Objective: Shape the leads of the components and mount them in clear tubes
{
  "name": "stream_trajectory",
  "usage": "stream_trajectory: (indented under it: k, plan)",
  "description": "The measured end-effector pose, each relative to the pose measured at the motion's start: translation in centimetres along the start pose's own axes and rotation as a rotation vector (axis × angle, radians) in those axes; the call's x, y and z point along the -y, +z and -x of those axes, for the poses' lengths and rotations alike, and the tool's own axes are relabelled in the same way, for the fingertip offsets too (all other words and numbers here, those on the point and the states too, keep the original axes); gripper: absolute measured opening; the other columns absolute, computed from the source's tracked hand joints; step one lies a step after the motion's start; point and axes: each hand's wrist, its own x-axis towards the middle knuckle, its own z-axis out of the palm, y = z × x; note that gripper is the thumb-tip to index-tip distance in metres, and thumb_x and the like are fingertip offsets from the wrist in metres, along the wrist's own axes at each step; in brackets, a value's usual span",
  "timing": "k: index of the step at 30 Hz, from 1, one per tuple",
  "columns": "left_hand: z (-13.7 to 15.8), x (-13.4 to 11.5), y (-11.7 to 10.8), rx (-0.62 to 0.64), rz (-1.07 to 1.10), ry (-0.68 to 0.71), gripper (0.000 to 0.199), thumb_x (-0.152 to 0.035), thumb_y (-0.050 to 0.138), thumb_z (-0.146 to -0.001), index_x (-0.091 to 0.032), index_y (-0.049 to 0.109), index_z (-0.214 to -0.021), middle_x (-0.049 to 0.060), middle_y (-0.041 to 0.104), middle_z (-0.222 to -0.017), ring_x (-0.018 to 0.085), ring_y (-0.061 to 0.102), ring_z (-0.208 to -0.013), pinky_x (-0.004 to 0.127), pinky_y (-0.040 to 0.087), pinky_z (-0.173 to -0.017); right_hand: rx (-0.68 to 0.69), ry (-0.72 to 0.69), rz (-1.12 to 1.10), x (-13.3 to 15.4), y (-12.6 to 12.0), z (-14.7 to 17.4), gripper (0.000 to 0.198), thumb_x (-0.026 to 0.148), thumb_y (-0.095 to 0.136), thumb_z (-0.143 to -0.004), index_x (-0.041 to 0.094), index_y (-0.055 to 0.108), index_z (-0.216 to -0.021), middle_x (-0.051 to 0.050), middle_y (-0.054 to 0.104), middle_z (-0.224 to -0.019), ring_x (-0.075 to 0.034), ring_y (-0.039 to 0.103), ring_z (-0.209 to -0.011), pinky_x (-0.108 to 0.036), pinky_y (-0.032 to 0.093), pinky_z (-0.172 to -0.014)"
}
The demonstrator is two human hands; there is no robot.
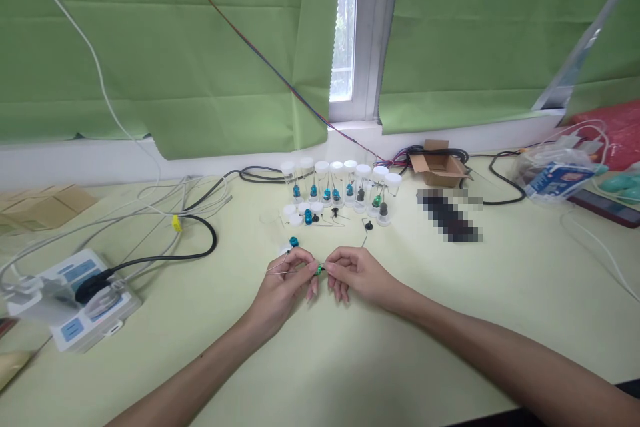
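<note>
Between thumb and forefinger, my left hand (283, 287) pinches a small green part (319, 269) with a black end. Thin metal wires (275, 272) stick out to the left from between the fingers of that hand. My right hand (357, 273) is closed at the other end of the green part, thumb against forefinger; its exact contact is too small to make out. Just beyond the left hand lies a small blue part (293, 241). A thin bent rod (365, 241) shows behind the right hand, near a small black piece (369, 225).
Several clear vials (361, 187) with white caps, holding blue, green or dark parts, stand in a row. Loose white caps (296, 219) lie before them. A power strip (90, 300) with cables is at left, an open cardboard box (437, 167) at the back, a plastic bag (555, 173) at right.
</note>
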Motion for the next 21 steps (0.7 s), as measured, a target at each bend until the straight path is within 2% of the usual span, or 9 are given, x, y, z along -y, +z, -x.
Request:
stream_trajectory:
  k: [21]
  plan:
    - [0.10, 0.10, -0.16, 0.032, -0.017, -0.043, 0.017, -0.028, 0.072, -0.084, -0.017, 0.061, -0.078, -0.002, 0.057, -0.062, 0.009, 0.053, -0.054, 0.020, 0.042, -0.049, 0.023, -0.016, 0.096, -0.56, -0.15, -0.04, 0.024, 0.040, 0.060, -0.091, 0.016, 0.061, -0.089, -0.001, 0.062, -0.069, -0.012, 0.060, -0.049, -0.023, 0.049, -0.044]
